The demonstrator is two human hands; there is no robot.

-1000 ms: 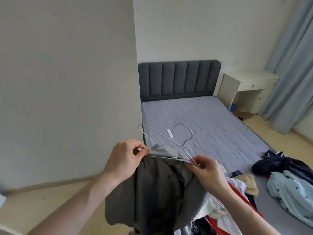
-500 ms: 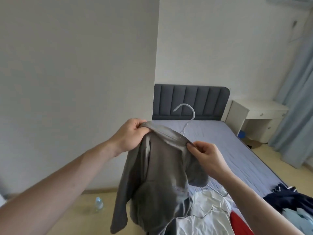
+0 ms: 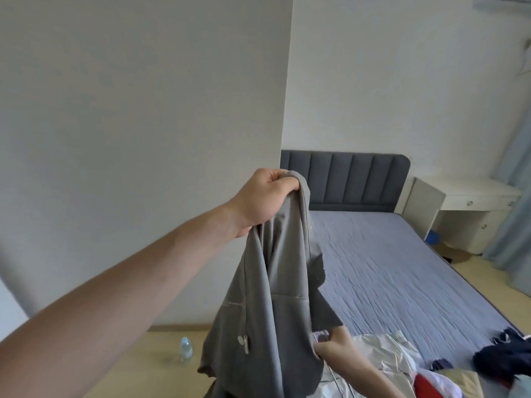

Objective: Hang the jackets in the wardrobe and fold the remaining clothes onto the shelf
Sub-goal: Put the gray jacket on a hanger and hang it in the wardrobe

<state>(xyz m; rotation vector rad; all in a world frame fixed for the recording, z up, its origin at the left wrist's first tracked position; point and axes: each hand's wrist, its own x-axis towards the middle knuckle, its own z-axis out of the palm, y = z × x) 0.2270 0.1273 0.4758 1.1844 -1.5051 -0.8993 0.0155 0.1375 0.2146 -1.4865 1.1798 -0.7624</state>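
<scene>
Over the bed (image 3: pixel 388 268), a grey jacket (image 3: pixel 275 297) is gripped by the left hand (image 3: pixel 267 196); right hand (image 3: pixel 336 347) pinches its hem. No hanger visible, so it could slide off.

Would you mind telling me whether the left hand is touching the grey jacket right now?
Touching. The head view shows the left hand with its fingers curled round the bunched top of the grey jacket, which hangs down from that grip.
</scene>
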